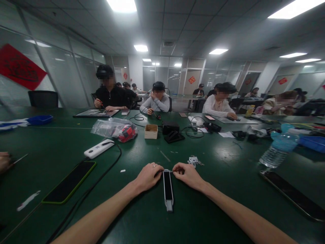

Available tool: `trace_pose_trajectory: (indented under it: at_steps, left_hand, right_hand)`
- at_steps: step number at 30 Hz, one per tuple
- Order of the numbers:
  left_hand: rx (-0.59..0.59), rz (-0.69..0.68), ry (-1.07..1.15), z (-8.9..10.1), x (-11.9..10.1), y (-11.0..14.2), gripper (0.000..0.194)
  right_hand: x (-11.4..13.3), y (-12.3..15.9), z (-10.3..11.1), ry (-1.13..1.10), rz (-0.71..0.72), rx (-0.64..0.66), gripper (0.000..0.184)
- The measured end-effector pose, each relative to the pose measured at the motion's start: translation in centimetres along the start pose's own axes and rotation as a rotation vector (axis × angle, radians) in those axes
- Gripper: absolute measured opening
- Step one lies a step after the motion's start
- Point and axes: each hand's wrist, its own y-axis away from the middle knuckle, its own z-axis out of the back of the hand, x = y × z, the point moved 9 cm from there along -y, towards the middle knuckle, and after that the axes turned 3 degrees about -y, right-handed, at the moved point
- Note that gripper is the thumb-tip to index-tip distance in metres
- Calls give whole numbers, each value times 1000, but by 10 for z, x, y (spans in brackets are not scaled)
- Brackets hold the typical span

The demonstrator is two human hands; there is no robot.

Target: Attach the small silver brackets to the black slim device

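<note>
A narrow black strip with grey ends [168,189] lies lengthwise on the green table [215,159] in front of me. My left hand [148,176] is closed in a pinch at the left of the strip's far end. My right hand [186,173] is closed in a pinch at the right of that same end. Both sets of fingertips meet at the strip's grey tip. A small white metal part with a short chain [194,160] lies just beyond my right hand.
A green-edged phone [69,182], a white power bank [99,148] with a black cable, a plastic bag [114,128], a small cardboard box [151,131], a water bottle [278,150] and a dark phone [294,195] lie around. Several people sit across the table. Another person's hand [4,161] shows at the left edge.
</note>
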Motion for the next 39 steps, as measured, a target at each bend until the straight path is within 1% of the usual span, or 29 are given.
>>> trace_pose_trajectory:
  at_steps: [5,12,15,19,22,24,27,28,30,34,36,39]
  left_hand:
    - [-1,-3,0,0,-1,0,18]
    - [10,3,-1,1,-3,-2,19]
    - [11,-1,-4,1,-3,-2,18]
    - [15,10,-1,2,-3,-2,18]
    - [14,3,5,1,-2,-1,18]
    - [8,-3,9,0,-1,-1,18]
    - [6,-8,14,-1,0,-1,18]
    - [8,-8,15,0,-1,-1,18]
    - [15,-4,20,0,-1,-1,18]
    - [18,-3,23,0,-2,-1,18]
    - [11,-7,18,0,-1,-1,18]
    - [3,-9,10,-1,-1,-1,18]
  right_hand:
    - [4,-1,-4,21,39,-1,17]
    - [12,-2,-6,-6,99,-41,15]
    - [13,-1,-5,6,104,-25,17]
    - [12,0,-4,88,109,6,20]
    - [15,-1,4,183,160,-19,24]
    - [18,-1,12,264,206,-36,22]
    - [17,-3,29,422,220,-52,20]
    - [14,-4,37,486,195,-58,21]
    - [2,-6,54,622,97,-55,21]
    - [-34,-2,86,841,-157,37,20]
    - [-51,3,96,869,-254,83,20]
    - [-66,9,103,856,-323,109,21]
